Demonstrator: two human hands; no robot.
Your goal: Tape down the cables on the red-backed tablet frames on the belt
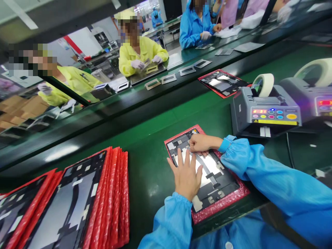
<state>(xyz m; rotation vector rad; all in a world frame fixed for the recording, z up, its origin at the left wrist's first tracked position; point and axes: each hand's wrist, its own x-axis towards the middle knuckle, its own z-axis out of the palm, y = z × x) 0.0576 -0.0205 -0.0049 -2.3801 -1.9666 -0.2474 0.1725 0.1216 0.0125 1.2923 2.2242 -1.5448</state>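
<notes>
A dark tablet back panel [220,180] lies on a red bubble-wrap sheet [220,204] on the green bench in front of me. My left hand [186,174] rests flat on the panel with its fingers spread. My right hand [201,143] is curled at the panel's upper edge, fingertips pressed down on a small part near the top; what it pinches, if anything, is too small to make out. Both arms wear blue sleeves.
A stack of panels on red bubble wrap [77,204] stands at the left. Two grey tape dispensers [264,110] [311,93] sit at the right. Another panel on red wrap [223,83] lies further back. Across the conveyor [145,100], people in yellow and blue coats work.
</notes>
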